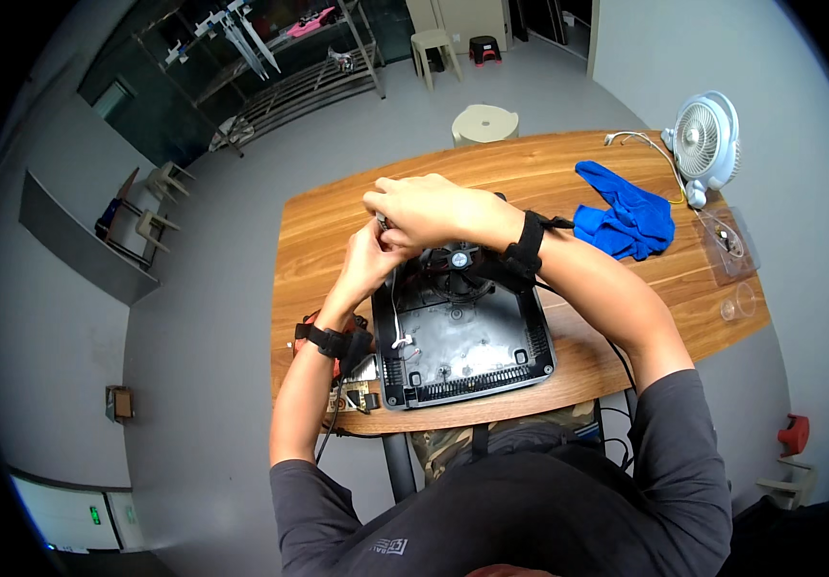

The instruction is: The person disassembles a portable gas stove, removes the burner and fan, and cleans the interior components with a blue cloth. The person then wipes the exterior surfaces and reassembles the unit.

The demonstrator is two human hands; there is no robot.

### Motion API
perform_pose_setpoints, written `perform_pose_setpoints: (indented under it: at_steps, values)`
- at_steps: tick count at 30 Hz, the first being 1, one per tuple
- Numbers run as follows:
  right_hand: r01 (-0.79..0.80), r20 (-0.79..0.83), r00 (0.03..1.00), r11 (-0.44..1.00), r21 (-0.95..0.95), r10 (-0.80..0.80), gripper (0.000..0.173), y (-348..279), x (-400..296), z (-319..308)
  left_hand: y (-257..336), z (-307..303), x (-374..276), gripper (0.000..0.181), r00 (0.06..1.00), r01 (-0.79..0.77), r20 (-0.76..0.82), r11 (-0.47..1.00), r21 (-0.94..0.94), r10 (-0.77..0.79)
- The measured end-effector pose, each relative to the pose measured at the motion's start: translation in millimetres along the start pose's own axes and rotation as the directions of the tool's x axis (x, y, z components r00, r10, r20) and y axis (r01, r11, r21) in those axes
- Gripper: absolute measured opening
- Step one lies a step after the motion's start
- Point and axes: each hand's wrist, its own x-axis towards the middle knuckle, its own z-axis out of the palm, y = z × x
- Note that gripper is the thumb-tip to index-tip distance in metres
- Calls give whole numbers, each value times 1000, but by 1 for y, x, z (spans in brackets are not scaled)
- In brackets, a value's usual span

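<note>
Before me on the wooden table lies an opened black plastic appliance housing (pixel 457 339), with vent slots along its near edge. A black cooling fan (pixel 460 260) sits in its far half, partly under my right forearm. White wires with a connector (pixel 403 340) run along the housing's left side. Over the far left corner, my left hand (pixel 372 252) and my right hand (pixel 418 209) meet, fingers closed together around a small metallic-looking part (pixel 383 221). Fingers cover most of it, so its kind and which hand bears it are unclear. Both wrists wear black straps.
Left of the housing, a red object (pixel 306 335) and a circuit board (pixel 349 398) lie partly behind my left forearm. A blue cloth (pixel 627 216), a white desk fan (pixel 702 141), a clear plastic tray (pixel 728 245) and clear cups (pixel 742 301) are at right. A stool (pixel 485 124) stands beyond the table.
</note>
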Motion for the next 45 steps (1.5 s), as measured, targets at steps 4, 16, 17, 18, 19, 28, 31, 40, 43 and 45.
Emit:
perform_pose_setpoints:
  at_steps: [4, 16, 17, 18, 19, 28, 31, 40, 43, 45]
  values:
    - [-181, 49, 981, 973, -146, 190, 36, -3, 5, -1, 15, 4, 6, 32, 998, 49, 40, 991, 122, -54]
    - [45, 37, 998, 990, 132, -50, 26, -7, 4, 0, -4, -5, -1, 31, 996, -81, 34, 994, -70, 84]
    - [54, 25, 998, 990, 127, -58, 26, -9, 3, 1, -9, -3, -2, 30, 994, -112, -2, 993, -46, 112]
    - [10, 7, 1000, 999, 52, -10, 26, -14, 2, 1, 2, -5, -6, 28, 987, -163, 9, 986, 33, 163]
    - [-37, -14, 999, 999, -22, 36, 26, -20, 2, 1, 3, -6, -5, 29, 990, -137, 23, 988, 70, 136]
    - [-45, -54, 998, 998, -46, 43, 26, -10, 3, 9, 15, 6, 0, 31, 997, -76, -13, 991, 112, 78]
    - [12, 62, 998, 996, 87, -18, 26, -10, 2, -3, 12, -1, -2, 31, 997, -75, 21, 997, -21, 75]
    - [-82, -114, 991, 992, -91, 71, 28, -14, 6, 1, 12, -12, -3, 31, 998, -44, 53, 998, 41, 42]
    - [-140, -81, 988, 981, -132, 130, 28, -8, 10, 5, 15, 0, 2, 34, 1000, -25, 16, 994, 111, 24]
    - [-104, -53, 994, 992, -73, 100, 26, -6, 6, 9, 24, 1, 3, 39, 997, 77, 4, 986, 146, -78]
